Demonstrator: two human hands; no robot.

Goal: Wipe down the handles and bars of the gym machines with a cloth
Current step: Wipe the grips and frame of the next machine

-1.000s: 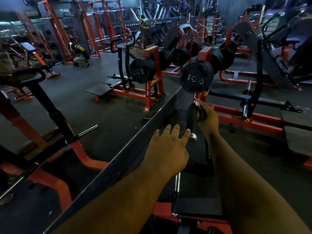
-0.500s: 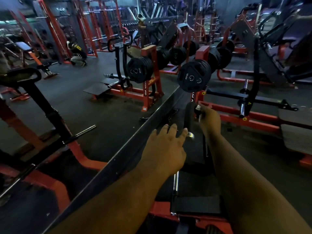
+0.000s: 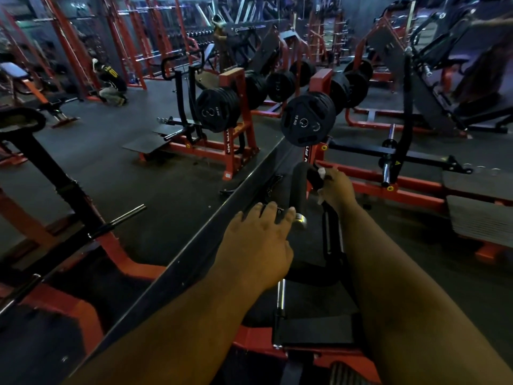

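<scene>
A black padded handle (image 3: 298,187) with a chrome end cap (image 3: 300,219) rises from the machine in front of me. My left hand (image 3: 258,245) lies flat on the machine's black edge, fingers straight and touching the handle's lower end. My right hand (image 3: 334,190) grips a second black handle (image 3: 315,177) just to the right, with a white cloth (image 3: 322,171) bunched in its fingers. Only small bits of the cloth show above and below the fist.
A black ledge (image 3: 194,259) runs diagonally beside a mirror. Black weight plates (image 3: 306,122) hang on the red frame just beyond the handles. Red machines (image 3: 416,190) stand on the dark floor to the right. A person (image 3: 111,81) crouches far left.
My right hand has slid a little up and along its handle with the cloth. My left hand has stayed in place against the padded handle's end.
</scene>
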